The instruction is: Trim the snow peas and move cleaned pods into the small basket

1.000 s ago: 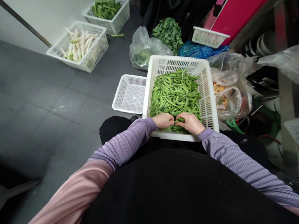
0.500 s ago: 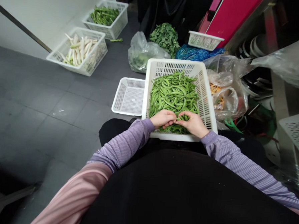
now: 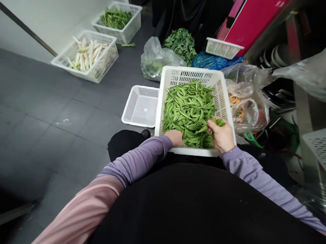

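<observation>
A heap of green pea pods (image 3: 189, 105) fills much of the white slotted basket (image 3: 160, 111) in front of me. My right hand (image 3: 221, 135) is closed around several pea pods (image 3: 220, 122) over the basket's near right part, and one pod sticks out to the left from its fingertips. At the near left of the heap, my left hand (image 3: 175, 138) is lowered against the pods with its back toward me. Its fingers are hidden, so what they do does not show.
A smaller white basket (image 3: 140, 106) stands left of the large one. Farther left are crates of white radish-like vegetables (image 3: 87, 54) and green stalks (image 3: 116, 18). Ahead are leafy greens (image 3: 181, 44), a clear bag (image 3: 159, 60) and a blue bag (image 3: 210, 60). Plastic bags (image 3: 248, 112) lie at the right.
My hands were together over the near pods and have moved apart. The left went down and left into the heap's edge; the right shifted right, still holding pods.
</observation>
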Tool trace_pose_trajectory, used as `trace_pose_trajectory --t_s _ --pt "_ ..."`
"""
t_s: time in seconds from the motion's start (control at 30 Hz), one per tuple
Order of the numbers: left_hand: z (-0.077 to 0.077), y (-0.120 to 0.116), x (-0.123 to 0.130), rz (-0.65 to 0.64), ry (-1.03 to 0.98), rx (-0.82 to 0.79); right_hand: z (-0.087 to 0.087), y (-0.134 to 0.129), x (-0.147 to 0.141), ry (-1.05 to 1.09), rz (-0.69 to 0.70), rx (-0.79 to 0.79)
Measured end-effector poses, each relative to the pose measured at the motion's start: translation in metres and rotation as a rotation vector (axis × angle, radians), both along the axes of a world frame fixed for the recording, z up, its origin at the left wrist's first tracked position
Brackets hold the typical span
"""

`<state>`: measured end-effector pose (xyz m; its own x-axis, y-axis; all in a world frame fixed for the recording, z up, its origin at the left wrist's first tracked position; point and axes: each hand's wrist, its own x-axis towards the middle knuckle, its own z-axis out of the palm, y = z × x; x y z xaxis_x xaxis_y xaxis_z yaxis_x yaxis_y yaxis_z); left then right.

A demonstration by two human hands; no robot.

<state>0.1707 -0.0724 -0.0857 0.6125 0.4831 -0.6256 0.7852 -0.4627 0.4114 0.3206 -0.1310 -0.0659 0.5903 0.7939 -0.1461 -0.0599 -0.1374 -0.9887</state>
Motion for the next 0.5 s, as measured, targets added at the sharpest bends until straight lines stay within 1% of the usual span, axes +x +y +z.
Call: trace_pose_trajectory --t_s 0.03,0.07,0.13,0.2,0.23,0.3,0.37,0.43,0.5 --pt "-0.002 0.0 -0.001 -0.061 0.035 0.048 0.001 0.001 0.004 0.037 -0.024 0.034" --pt "-0.003 0.0 -0.002 -0.092 0.01 0.061 0.002 0.001 0.008 0.057 -0.022 0.048" --pt "0.0 -0.001 -0.002 -0.085 -0.171 0.009 0.003 0.0 0.01 0.085 0.035 0.027" --pt "0.007 -0.002 -0.001 0.009 -0.358 -0.084 0.0 -0.002 0.007 0.11 0.094 -0.011" --pt "0.012 -0.002 0.0 0.068 -0.405 -0.146 -0.002 -0.003 0.005 0.118 0.109 -0.024" --pt "0.02 0.0 0.001 0.15 -0.43 -0.281 -0.007 -0.004 -0.001 0.112 0.12 -0.034" --pt "0.026 0.004 0.0 0.172 -0.431 -0.361 -0.011 -0.003 -0.004 0.071 0.113 -0.035" --pt "0.027 0.008 -0.001 0.132 -0.448 -0.333 -0.013 -0.001 -0.004 0.001 0.103 -0.05" --pt "0.025 0.011 -0.002 0.067 -0.484 -0.233 -0.012 0.0 -0.001 -0.124 0.114 -0.109"
